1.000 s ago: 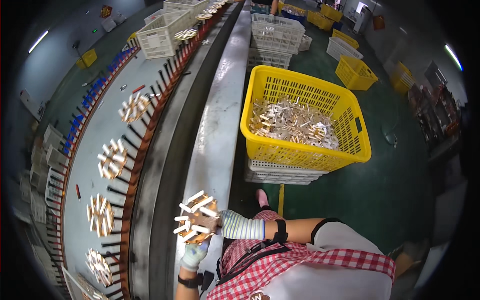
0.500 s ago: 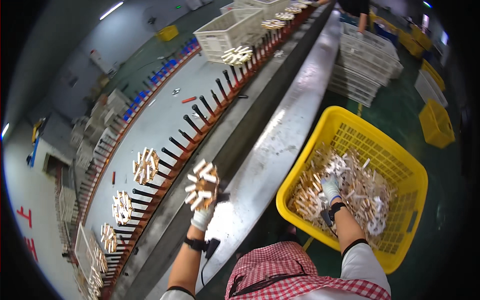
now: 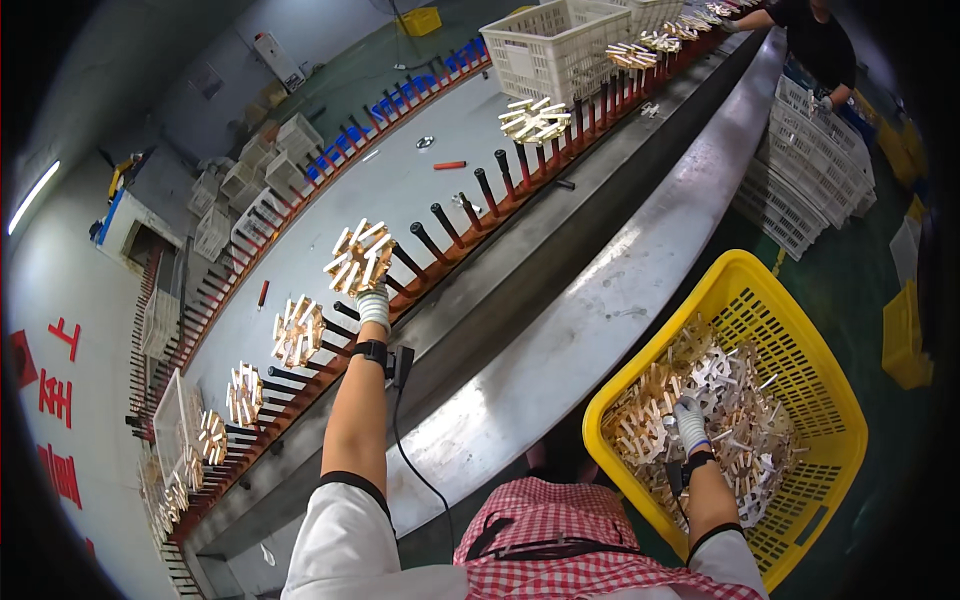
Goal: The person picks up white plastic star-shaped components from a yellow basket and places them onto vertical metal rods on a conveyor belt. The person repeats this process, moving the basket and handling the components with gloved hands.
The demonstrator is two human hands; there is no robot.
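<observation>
My left hand (image 3: 373, 308), in a pale glove, is closed on a round gold piece with white bars (image 3: 358, 258). It holds the piece up at the row of black-tipped pegs (image 3: 432, 242); the piece hides most of its fingers. My right hand (image 3: 690, 425), gloved too, is down in the yellow basket (image 3: 838, 395) among a heap of loose gold and white pieces (image 3: 745, 385). Its fingers are curled at the heap, and what they grip is too small to make out. Nearer along the row, similar round pieces (image 3: 298, 330) sit on pegs.
A smooth metal ledge (image 3: 540, 345) runs between the pegs and the basket. White crates (image 3: 545, 55) stand on the grey table, with more stacked crates (image 3: 800, 170) at far right beside another person (image 3: 820, 45). A red stick (image 3: 450, 165) and a metal ring (image 3: 426, 142) lie on the table.
My left hand has carried the round piece from over the metal ledge forward and left to the pegs. My right hand stays in the basket, its fingers now more curled. The view has turned.
</observation>
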